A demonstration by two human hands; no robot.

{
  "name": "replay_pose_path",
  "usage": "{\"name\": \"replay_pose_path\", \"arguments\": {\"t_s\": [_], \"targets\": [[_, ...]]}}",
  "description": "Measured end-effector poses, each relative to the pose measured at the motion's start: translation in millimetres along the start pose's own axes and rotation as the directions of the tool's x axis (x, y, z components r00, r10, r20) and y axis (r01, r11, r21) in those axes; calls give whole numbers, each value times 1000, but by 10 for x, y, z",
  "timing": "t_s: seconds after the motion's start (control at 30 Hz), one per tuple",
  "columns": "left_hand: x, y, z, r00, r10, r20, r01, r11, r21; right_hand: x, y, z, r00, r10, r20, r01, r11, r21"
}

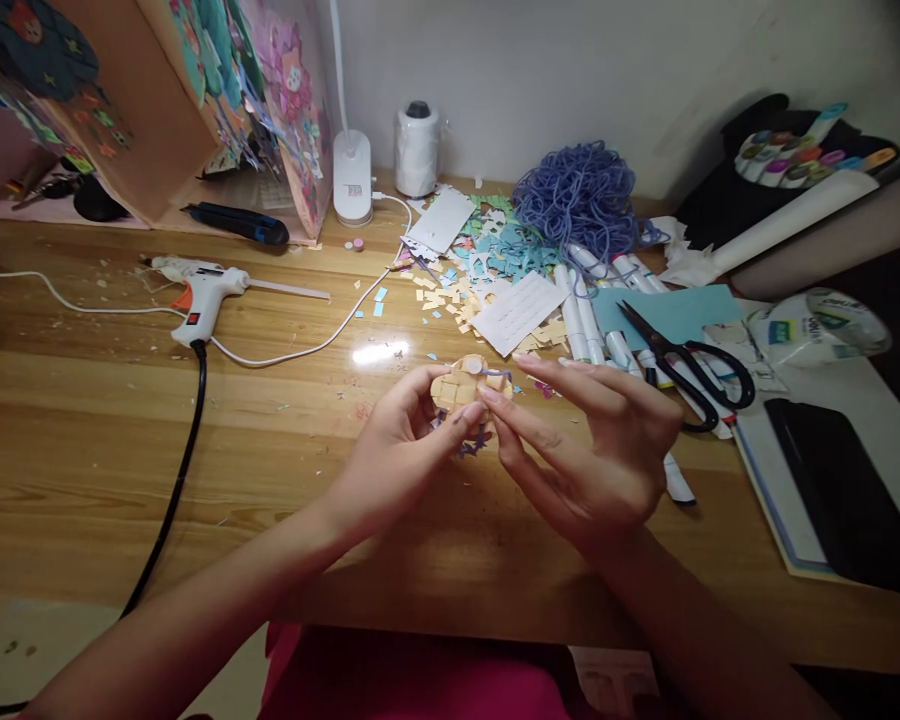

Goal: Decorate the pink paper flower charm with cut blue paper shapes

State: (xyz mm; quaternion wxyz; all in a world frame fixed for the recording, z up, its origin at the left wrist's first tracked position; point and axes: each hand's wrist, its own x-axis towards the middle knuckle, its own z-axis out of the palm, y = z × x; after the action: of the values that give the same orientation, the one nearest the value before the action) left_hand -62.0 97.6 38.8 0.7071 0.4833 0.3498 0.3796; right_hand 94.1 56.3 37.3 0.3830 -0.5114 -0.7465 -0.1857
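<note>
A small tan craft piece (456, 388) with grid lines, rounded lobes and dark purple trim is held above the table in front of me. My left hand (412, 425) grips its left side, thumb on top and fingers beneath. From the right, my right hand (585, 435) pinches at its edge with the thumb and a finger, while other fingers stretch out above. A small pale round disc (474, 366) sits at the top of the piece. What lies under it is hidden by my fingers.
A glue gun (208, 300) lies left with its cord. Behind are paper scraps (495, 245), a purple yarn heap (577, 200), a thread spool (418, 150) and a utility knife (240, 222). To the right are black scissors (690, 365), several markers (581, 320) and a black phone-like object (840, 490).
</note>
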Motion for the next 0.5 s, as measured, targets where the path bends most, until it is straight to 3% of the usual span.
{"name": "replay_pose_path", "arguments": {"t_s": [0.17, 0.43, 0.5], "targets": [[9, 13, -2, 1000, -15, 7, 15, 1000, 16, -4, 35, 12, 999, 36, -4, -36, 997, 64], [17, 19, -11, 999, -50, -14, 50, 998, -26, -15, 75, 2, 996, -89, 14, 89, 996, 26], [15, 22, -15, 999, -49, -16, 49, 999, -19, -18, 74, 10, 998, -65, 9, 64, 996, 68]]}}
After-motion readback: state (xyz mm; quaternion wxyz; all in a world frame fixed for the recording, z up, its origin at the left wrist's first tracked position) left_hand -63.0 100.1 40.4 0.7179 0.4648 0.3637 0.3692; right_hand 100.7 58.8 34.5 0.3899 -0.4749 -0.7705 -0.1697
